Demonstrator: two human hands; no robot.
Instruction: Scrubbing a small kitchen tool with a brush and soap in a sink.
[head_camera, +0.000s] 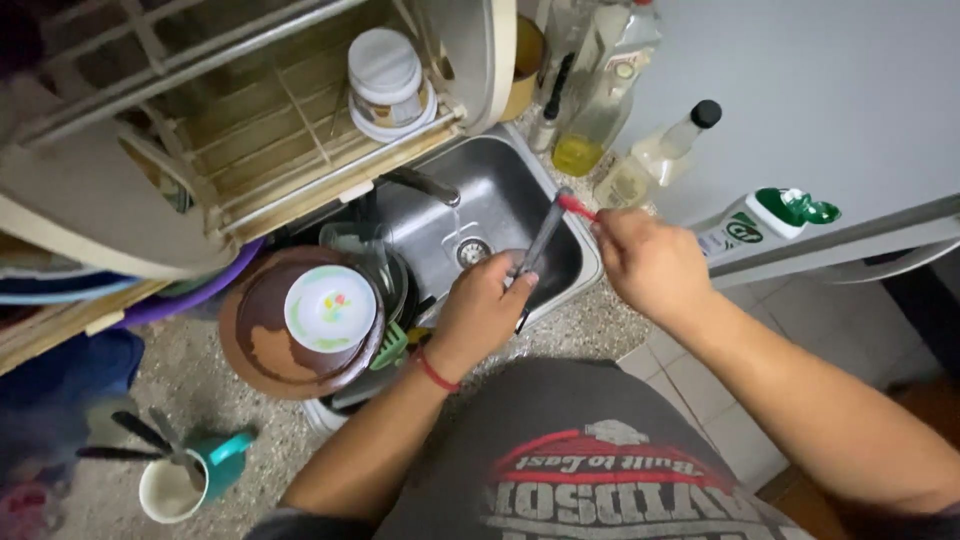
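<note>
Gripping knife (541, 243) over sink (520, 190) rim: left hand (480, 312) blade, right hand (645, 262) red handle.

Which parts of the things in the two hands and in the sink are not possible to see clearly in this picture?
Head view only:
- Long dark utensil: its lower end is hidden by the left hand, and motion blur leaves its kind unclear.
- Red-handled tool: most of it sits inside the right hand.
- Sink floor: its left side is covered by the stacked dishes.
- Mug: the utensils inside are blurred.
</note>
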